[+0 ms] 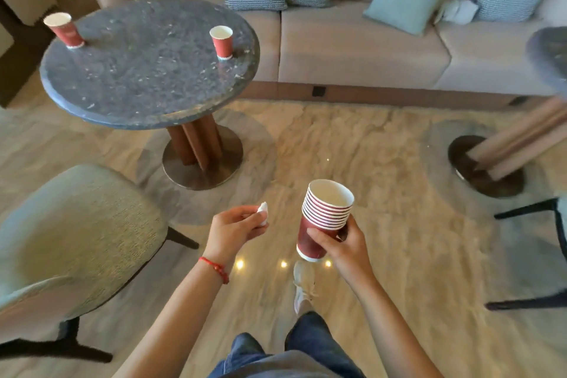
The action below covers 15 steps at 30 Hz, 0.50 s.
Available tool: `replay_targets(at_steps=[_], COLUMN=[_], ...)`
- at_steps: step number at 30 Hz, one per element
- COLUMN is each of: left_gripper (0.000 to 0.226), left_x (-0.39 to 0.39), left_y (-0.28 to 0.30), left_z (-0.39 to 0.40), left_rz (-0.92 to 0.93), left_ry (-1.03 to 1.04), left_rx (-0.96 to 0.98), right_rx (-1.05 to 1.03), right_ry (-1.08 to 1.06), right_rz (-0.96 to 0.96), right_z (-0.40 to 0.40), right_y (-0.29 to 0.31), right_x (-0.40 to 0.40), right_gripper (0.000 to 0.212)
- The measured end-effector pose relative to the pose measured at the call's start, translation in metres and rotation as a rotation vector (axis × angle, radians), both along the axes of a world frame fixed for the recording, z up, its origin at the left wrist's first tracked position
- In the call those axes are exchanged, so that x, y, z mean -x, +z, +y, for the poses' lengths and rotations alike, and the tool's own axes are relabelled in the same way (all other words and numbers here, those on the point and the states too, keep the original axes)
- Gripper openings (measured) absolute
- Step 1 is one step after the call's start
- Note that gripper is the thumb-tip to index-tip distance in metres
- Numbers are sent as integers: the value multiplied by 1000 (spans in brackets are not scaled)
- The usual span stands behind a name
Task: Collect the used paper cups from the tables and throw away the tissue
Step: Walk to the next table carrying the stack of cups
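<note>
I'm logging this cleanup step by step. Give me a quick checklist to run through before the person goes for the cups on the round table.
1. Stack of cups held firmly by right hand: ok.
2. Tissue pinched in left hand: ok.
3. A free hand for picking up: not ok, both are full.
4. Cups left on round table: far-left cup and right cup, both upright: ok.
5. Cups empty: cannot tell.
6. Path to the table: ok, though the chair stands close on the left.
</note>
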<state>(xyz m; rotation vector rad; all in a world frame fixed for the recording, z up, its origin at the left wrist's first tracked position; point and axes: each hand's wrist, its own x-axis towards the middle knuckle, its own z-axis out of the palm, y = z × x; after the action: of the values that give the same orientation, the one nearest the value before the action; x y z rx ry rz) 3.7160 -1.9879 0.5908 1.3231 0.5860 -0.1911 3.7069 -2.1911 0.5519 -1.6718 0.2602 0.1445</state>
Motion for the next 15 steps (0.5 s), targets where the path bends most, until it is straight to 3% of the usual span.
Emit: replay_targets(at_steps=[15], left_gripper=[3], left_x=[-241], left_y=[24], left_z=[-78], left_rz=[-60], left_ry=[13], left_rx=[-44], right_rx=[-14], right_ry=[61], right_rz=[-48], right_z=[-77], right_y=[29], right_x=[-242], right_gripper=[59])
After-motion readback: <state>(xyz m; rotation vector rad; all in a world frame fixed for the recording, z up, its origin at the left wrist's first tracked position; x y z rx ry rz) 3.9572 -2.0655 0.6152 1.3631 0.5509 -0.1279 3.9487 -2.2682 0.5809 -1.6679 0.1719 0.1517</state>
